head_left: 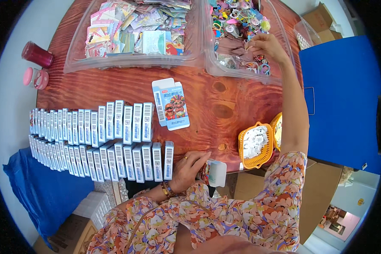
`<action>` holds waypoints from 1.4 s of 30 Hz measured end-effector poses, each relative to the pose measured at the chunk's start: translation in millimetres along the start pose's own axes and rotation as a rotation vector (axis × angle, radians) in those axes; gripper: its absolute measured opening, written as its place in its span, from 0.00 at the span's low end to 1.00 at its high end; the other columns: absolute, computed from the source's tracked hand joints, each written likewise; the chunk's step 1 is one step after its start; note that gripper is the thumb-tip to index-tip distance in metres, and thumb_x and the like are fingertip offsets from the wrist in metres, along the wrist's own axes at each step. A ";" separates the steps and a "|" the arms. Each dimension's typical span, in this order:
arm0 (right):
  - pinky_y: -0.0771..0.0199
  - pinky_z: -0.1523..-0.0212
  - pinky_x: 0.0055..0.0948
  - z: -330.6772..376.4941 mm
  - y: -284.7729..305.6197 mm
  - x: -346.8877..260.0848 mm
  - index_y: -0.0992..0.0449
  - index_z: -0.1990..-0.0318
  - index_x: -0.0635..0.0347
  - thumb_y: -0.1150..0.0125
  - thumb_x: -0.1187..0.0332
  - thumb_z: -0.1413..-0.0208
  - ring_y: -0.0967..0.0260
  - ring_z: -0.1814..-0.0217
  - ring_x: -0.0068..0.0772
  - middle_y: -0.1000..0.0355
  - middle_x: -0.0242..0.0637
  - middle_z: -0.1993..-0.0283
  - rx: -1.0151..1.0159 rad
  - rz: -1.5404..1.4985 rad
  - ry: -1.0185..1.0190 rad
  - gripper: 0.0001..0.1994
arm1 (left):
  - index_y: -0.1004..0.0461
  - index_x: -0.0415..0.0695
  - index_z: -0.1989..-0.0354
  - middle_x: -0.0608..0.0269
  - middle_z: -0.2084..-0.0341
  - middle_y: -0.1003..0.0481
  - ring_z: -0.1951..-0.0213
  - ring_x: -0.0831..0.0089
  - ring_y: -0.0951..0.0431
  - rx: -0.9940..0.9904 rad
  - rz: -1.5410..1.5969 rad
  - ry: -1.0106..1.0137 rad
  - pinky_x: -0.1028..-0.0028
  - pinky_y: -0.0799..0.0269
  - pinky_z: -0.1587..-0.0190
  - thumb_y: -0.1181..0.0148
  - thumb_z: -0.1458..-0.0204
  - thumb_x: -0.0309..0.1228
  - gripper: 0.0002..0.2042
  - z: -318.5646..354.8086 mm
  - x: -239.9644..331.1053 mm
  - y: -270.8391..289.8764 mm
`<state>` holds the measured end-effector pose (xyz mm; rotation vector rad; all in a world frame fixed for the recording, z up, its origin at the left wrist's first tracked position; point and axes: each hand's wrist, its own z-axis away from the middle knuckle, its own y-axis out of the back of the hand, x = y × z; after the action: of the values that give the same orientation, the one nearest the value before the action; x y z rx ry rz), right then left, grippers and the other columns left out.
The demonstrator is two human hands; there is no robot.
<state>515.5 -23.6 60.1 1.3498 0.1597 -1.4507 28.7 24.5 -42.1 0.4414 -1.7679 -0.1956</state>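
At the table's near edge, my left hand [189,168] is closed around a small carton [216,173], whose pale open end points right. My right hand [266,47] reaches far over into a clear plastic bin [279,25] of small colourful trinkets [237,21]. Its fingertips are pinched together; what they hold, if anything, is too small to make out. A flattened light-blue carton [174,106] with cartoon figures lies in the middle of the table. Two long rows of filled-out blue-and-white cartons [147,122] stand on edge to the left, the nearest close to my left hand.
A second clear bin [72,59] holds many picture cards [154,42]. At the right edge sit an orange basket [241,144] with small white packets and another yellow basket [277,127] partly behind my arm. Two pink-red jars [37,55] stand at far left; a blue board [338,97] is beyond the right edge.
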 end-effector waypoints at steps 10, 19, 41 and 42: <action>0.18 0.65 0.26 29.8 14.3 14.2 0.24 0.60 0.68 0.39 0.71 0.40 0.23 0.67 0.26 0.22 0.38 0.66 0.251 0.036 0.057 0.08 | 0.40 0.41 0.32 0.49 0.47 0.33 0.46 0.50 0.30 0.011 -0.045 0.025 0.58 0.31 0.45 0.21 0.67 0.33 0.48 -0.2 5.1 -0.1; 0.20 0.61 0.23 70.4 22.2 -2.1 0.22 0.56 0.62 0.38 0.66 0.38 0.22 0.61 0.21 0.21 0.32 0.61 0.301 -0.261 0.238 0.09 | 0.40 0.42 0.32 0.50 0.45 0.32 0.45 0.52 0.29 0.048 -0.082 0.027 0.60 0.30 0.44 0.21 0.64 0.34 0.47 5.4 8.1 -4.5; 0.21 0.64 0.20 304.6 -167.3 -51.4 0.24 0.59 0.66 0.37 0.77 0.44 0.22 0.65 0.21 0.21 0.37 0.65 -0.248 -0.401 0.112 0.06 | 0.37 0.42 0.40 0.51 0.56 0.32 0.54 0.49 0.29 0.246 -0.368 0.029 0.58 0.27 0.54 0.22 0.67 0.40 0.43 -2.6 47.4 -6.2; 0.25 0.68 0.19 308.4 -173.2 -51.5 0.24 0.59 0.67 0.38 0.75 0.41 0.27 0.70 0.16 0.24 0.32 0.70 -0.210 -0.311 0.089 0.06 | 0.37 0.42 0.39 0.52 0.57 0.32 0.55 0.50 0.29 0.247 -0.395 0.011 0.59 0.26 0.55 0.22 0.67 0.40 0.43 -0.8 47.7 -5.9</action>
<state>182.1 -141.5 112.4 1.2548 0.5858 -1.5799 21.7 0.3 -1.2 0.9695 -1.6860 -0.2517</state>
